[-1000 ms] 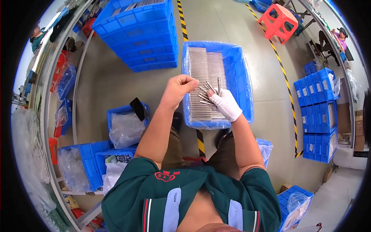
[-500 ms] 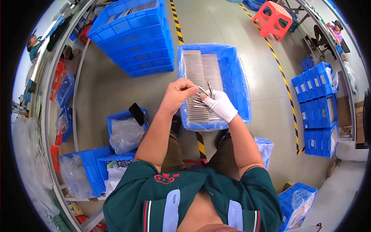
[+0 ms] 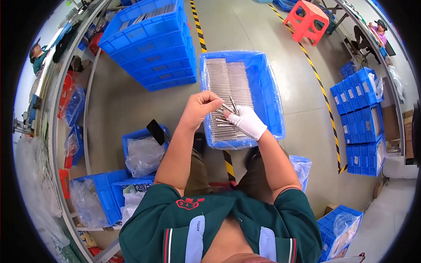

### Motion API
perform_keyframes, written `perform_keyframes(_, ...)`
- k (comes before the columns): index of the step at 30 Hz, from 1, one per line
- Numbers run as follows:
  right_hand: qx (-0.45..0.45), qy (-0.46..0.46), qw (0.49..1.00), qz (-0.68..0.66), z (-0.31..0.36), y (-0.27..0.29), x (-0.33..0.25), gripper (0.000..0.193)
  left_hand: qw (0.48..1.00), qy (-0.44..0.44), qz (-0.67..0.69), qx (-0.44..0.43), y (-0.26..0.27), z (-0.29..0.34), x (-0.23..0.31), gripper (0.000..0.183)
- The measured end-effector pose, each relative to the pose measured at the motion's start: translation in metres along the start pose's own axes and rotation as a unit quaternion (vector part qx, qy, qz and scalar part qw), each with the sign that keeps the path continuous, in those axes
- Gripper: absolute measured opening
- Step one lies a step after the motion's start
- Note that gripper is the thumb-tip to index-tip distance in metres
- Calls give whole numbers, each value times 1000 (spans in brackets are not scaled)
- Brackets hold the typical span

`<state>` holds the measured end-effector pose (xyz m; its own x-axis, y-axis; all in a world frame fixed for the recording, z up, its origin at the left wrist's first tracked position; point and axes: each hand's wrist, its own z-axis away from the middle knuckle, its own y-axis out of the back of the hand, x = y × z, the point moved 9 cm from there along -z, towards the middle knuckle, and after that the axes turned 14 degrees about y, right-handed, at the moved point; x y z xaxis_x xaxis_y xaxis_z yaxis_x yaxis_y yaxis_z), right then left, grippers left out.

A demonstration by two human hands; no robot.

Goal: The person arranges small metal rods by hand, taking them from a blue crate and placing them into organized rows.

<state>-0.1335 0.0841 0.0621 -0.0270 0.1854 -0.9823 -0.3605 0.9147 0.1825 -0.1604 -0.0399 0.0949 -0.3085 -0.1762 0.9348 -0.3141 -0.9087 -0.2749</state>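
A blue crate [image 3: 272, 94] lined with clear plastic stands in front of me. Rows of slim silvery metal rods [image 3: 240, 81] lie packed side by side in its left and middle part. Over them, my right hand [image 3: 250, 123], in a white glove that leaves the thumb bare, is closed around a loose bunch of metal rods [image 3: 233, 104] pointing different ways. My bare left hand [image 3: 198, 109] is at the bunch's left side, its thumb and forefinger pinching the end of one rod. The other fingers of the left hand are curled in.
A tall stack of blue crates [image 3: 153, 57] rises at the far left. More blue crates [image 3: 357, 118] are piled at the right. Close by on the left are crates with plastic bags [image 3: 144, 153] and a black phone-like object [image 3: 156, 131]. A red stool [image 3: 307, 22] stands far right.
The loose rods have shifted in my right hand, and the fan they form has turned slightly. Both hands stay close together over the crate, and the view has moved a little.
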Motion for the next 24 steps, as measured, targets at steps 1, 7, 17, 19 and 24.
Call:
perform_keyframes(1,-4,-1,1000,18,0,0,-5,27,1000,5,-4,-5,0,1,1,7)
perform_keyframes(7,-9,-6,1000,3,0,-4,-1,27,997,-33,-76,5,-3,3,7,9)
perform_keyframes(17,-97,12,990,104,1,-14,-20,32,1000,9,-8,20,8,-4,-2,10)
perform_keyframes(19,-104,32,989,102,2,-16,-15,32,999,11,-29,13,3,-4,-1,11)
perform_keyframes(24,-160,8,972,171,4,-24,-11,35,996,27,-84,0,6,2,-1,12)
